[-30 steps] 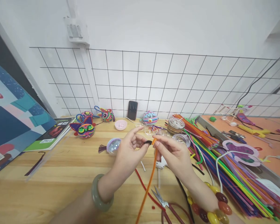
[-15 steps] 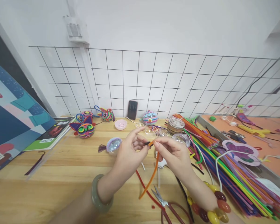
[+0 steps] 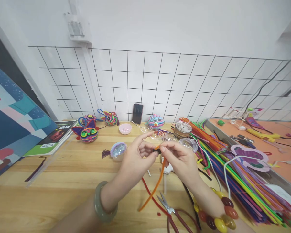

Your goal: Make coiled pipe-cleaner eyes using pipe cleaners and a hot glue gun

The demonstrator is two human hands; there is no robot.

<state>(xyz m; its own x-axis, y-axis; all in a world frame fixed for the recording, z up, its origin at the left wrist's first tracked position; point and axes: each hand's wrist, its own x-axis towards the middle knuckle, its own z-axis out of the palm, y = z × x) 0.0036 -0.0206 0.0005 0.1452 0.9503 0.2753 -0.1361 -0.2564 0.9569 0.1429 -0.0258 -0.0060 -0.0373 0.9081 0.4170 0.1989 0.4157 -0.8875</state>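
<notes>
My left hand [image 3: 139, 155] pinches a small black piece of pipe cleaner [image 3: 157, 150] between thumb and fingers. Fingertip to fingertip with it, my right hand [image 3: 178, 157] is closed on an orange pipe cleaner [image 3: 157, 184], whose upper end meets the black piece and whose tail hangs down in a curve. Exactly how the two are joined is hidden by the fingers. Below the hands lie a red pipe cleaner [image 3: 151, 196] and scissors [image 3: 168, 207] with dark red handles. A clear dome with a purple rim [image 3: 118, 150] rests beside my left hand.
Bundled colourful pipe cleaners [image 3: 244, 187] lie at the right. Finished striped ornaments [image 3: 88, 133] stand at the back left, near a pink bowl [image 3: 125, 128] and a phone [image 3: 137, 113]. A yellow glue gun [image 3: 263, 135] lies on the orange surface. A white cable loops across the bundle.
More of the black piece now shows between the fingertips, and less orange. The orange tail has swung slightly left and lower. Both hands stay nearly in place.
</notes>
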